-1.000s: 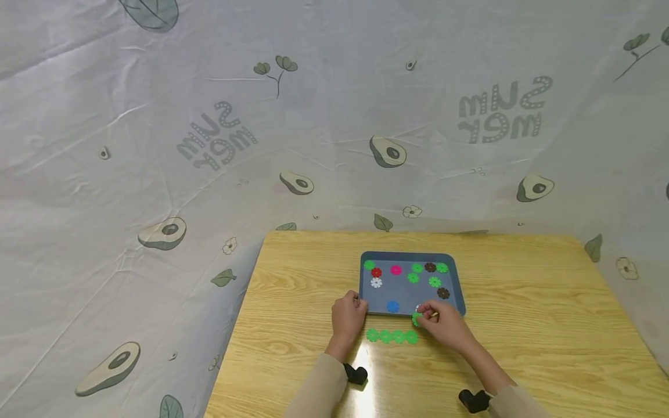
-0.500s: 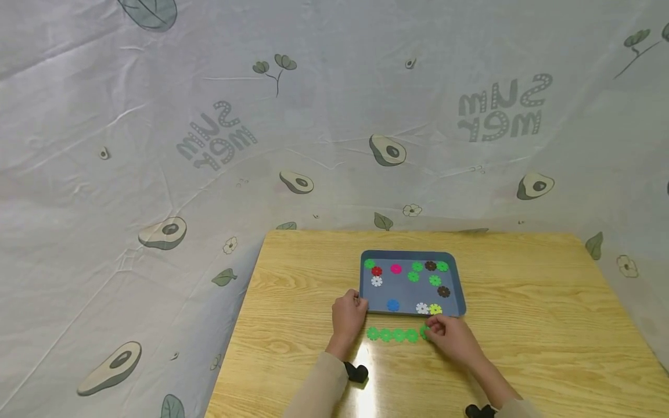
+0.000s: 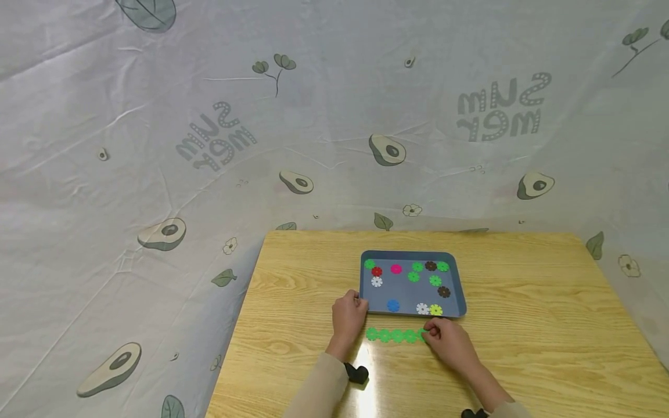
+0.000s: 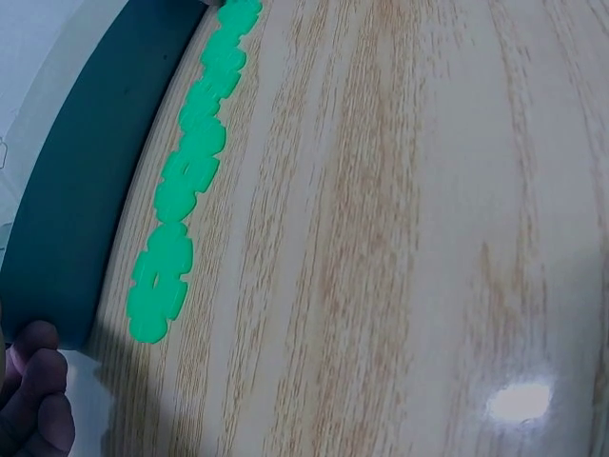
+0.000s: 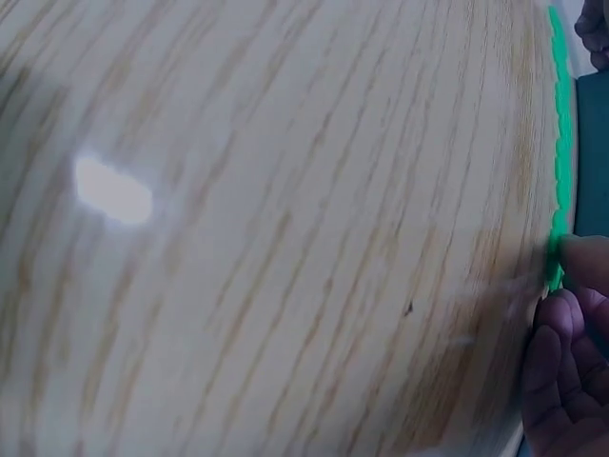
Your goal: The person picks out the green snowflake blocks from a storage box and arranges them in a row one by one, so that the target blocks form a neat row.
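Observation:
My left hand (image 3: 347,316) grips the front left corner of a grey-blue tray (image 3: 405,314); in the left wrist view its curled fingers (image 4: 43,390) lie at the tray's end. In front of the tray, a row of flat green snowflake discs (image 3: 398,336) with notched rims runs left to right on the table. At the row's right end my right hand (image 3: 452,343) pinches one green snowflake disc (image 3: 421,334), partly hidden by its fingers. The right wrist view has the thumb (image 5: 585,262) over that disc, edge to edge with the row.
Inside the tray lie several more discs: green ones (image 3: 435,281), a blue one (image 3: 393,305), a yellow one (image 3: 436,310), a white one (image 3: 422,309), a red one (image 3: 377,271) and brown ones (image 3: 443,292). A printed cloth (image 3: 334,191) hangs behind the wooden table (image 3: 522,302).
My right hand has brought the green snowflake disc from the tray's front edge down to the right end of the row, then slightly left against it. My left hand has stayed at the tray corner.

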`<state>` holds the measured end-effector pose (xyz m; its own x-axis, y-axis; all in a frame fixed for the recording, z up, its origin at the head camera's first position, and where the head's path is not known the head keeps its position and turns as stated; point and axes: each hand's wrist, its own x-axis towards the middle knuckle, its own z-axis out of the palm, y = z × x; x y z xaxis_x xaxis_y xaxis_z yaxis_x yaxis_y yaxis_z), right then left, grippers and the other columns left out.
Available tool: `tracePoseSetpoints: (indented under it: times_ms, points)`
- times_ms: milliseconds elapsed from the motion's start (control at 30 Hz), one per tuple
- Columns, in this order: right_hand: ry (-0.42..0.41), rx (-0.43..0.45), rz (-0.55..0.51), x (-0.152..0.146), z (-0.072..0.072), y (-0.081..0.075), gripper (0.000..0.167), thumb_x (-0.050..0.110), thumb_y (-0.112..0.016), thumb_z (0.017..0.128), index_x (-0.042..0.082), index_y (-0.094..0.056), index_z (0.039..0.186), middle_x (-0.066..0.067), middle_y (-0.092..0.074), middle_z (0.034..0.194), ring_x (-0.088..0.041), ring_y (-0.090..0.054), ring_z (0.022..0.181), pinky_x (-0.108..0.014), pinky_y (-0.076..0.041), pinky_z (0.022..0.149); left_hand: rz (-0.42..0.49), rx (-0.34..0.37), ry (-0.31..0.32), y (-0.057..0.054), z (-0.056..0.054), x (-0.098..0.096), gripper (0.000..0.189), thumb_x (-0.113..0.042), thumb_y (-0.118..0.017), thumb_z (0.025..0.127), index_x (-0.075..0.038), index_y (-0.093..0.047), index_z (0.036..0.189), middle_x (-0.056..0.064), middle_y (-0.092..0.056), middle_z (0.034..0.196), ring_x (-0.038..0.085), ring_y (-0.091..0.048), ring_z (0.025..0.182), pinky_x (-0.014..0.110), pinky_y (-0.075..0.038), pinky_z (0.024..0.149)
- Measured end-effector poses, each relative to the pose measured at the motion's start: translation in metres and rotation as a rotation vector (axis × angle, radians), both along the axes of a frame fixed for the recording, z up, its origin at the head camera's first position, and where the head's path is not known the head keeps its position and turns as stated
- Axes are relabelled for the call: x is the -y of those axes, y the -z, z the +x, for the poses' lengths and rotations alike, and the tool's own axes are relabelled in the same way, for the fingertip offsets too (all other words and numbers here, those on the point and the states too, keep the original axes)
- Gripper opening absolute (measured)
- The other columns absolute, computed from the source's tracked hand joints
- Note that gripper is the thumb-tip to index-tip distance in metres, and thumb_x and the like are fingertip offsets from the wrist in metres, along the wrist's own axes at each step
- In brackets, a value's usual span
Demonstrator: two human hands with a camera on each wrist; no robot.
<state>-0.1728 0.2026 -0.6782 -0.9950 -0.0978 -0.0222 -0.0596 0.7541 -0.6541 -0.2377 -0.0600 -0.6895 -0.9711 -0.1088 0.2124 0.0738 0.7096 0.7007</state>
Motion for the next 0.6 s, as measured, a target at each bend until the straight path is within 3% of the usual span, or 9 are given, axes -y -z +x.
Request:
tracePoseSetpoints:
  times_ms: [333, 600]
  points:
    - [-0.002, 0.029, -0.044, 0.002, -0.001, -0.015, 0.008, 0.016, -0.077, 0.092, 0.011, -0.074, 0.098, 0.007, -0.063, 0.082, -0.009, -0.058, 0.074, -0.030, -0.050, 0.069, 0.009, -0.008, 0.000, -0.003, 0.001, 0.000, 0.006, -0.009, -0.068, 0.084, -0.004, -0.069, 0.086, -0.011, -0.043, 0.054, 0.007, -0.038, 0.050, 0.025, -0.035, 0.048]
    - [-0.040, -0.038, -0.083, 0.014, -0.026, -0.037, 0.014, 0.018, -0.074, 0.096, 0.007, -0.075, 0.104, 0.006, -0.063, 0.084, -0.010, -0.057, 0.074, -0.030, -0.049, 0.067, 0.009, -0.017, 0.006, -0.002, 0.001, 0.000, 0.006, -0.008, -0.067, 0.085, -0.004, -0.070, 0.088, -0.011, -0.041, 0.053, 0.007, -0.037, 0.049, 0.025, -0.036, 0.048]
